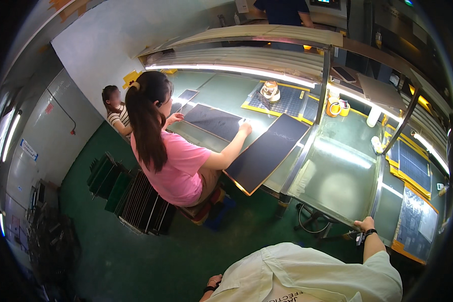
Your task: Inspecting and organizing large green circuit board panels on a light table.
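Note:
My right hand [366, 224], with a dark band at the wrist, is closed round the near corner of a glass-topped workbench [332, 189]. Low in the picture my left hand [215, 281] hangs beside my body, also with a dark wristband. Its fingers are too small and covered to read. Right of my right hand lies a dark panel edged in yellow tape [417, 224], with a pale sheet on it. A large dark panel [268, 151] with a thin bright border rests on the bench left of the glass top, jutting over the front edge.
A seated co-worker in pink [178, 163] handles another dark panel [214, 122]; a second person in stripes [117, 110] sits beyond. Dark slotted racks [145, 204] stand on the green floor. Tape rolls [333, 107] sit by a metal shelf post [325, 83]. A phone [344, 75] lies above.

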The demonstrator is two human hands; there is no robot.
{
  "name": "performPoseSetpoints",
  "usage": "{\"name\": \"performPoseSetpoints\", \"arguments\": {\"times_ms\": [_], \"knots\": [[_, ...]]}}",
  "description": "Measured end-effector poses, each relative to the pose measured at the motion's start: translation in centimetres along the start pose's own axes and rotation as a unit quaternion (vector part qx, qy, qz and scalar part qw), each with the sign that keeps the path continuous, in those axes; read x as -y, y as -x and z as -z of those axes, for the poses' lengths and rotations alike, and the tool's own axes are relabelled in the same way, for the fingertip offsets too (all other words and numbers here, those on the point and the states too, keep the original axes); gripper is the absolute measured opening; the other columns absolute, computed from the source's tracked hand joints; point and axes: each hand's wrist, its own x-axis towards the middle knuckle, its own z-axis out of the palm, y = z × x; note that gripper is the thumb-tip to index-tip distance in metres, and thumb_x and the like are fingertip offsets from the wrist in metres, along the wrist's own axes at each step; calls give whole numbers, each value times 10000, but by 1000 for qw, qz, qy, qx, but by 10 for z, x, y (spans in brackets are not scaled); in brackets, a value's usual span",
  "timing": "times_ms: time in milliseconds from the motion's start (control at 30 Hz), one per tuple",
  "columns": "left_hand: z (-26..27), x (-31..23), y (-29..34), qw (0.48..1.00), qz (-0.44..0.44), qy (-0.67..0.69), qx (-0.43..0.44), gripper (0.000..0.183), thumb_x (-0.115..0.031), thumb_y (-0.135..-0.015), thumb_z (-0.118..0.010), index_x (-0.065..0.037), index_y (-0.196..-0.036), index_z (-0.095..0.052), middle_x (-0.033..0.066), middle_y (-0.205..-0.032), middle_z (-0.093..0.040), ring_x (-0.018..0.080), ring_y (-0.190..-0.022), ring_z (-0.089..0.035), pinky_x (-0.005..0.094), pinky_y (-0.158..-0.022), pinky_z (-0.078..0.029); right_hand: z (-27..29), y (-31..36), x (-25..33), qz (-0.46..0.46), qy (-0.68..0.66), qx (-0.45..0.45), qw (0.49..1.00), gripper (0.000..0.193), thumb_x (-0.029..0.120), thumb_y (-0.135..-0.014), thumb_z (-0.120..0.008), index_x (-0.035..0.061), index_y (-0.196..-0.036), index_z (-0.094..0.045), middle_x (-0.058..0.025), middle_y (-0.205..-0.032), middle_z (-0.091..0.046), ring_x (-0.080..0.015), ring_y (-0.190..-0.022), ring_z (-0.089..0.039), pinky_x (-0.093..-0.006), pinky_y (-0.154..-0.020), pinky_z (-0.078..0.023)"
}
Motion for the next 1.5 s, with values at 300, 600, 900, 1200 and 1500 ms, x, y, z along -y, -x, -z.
{"name": "performPoseSetpoints", "arguments": {"times_ms": [300, 600, 900, 1200, 1500], "knots": [[4, 1, -8, 990, -72, -120, 19, 380, -389, -801, -400, -109, -1023, -530, 165, -1086, -517, 325, -989, -498, 401, -827, -395, -10, -9, -11, 34, 6, -45, 998, 432, 292, -560, -769, -76, -624, -552, -173, -605, -575, -253, -542, -576, -351, -505, -446], [2, 6, -8, 996, -57, -66, -10, 401, -400, -808, -400, -74, -991, -547, 156, -1093, -518, 316, -993, -497, 397, -831, -382, 15, 22, 19, -8, -9, 7, 1000, 487, 344, -535, -770, -80, -688, -587, -217, -737, -600, -305, -708, -601, -359, -625, -464], [3, -7, 4, 994, 61, 91, -22, 425, -424, -804, -401, -78, -994, -557, 130, -1082, -535, 285, -1002, -501, 372, -819, -388, 0, 2, -2, 32, 4, -39, 999, 453, 303, -555, -771, -85, -634, -551, -184, -618, -576, -259, -537, -580, -355, -506, -458], [10, 0, 4, 995, 60, 83, -4, 447, -433, -797, -395, -71, -1012, -548, 141, -1105, -516, 295, -1021, -488, 370, -852, -379, -11, 1, -11, 19, -5, -44, 999, 473, 309, -531, -774, -82, -697, -564, -206, -697, -590, -289, -620, -591, -362, -583, -469], [239, -186, 5, 930, -353, -86, -47, 514, -424, -852, -330, -10, -1128, -462, 142, -1160, -476, 260, -1061, -455, 331, -881, -352, 6, 29, 30, 59, -27, -74, 995, 525, 412, -528, -667, -16, -818, -575, -223, -869, -574, -334, -835, -559, -401, -739, -443]]}}
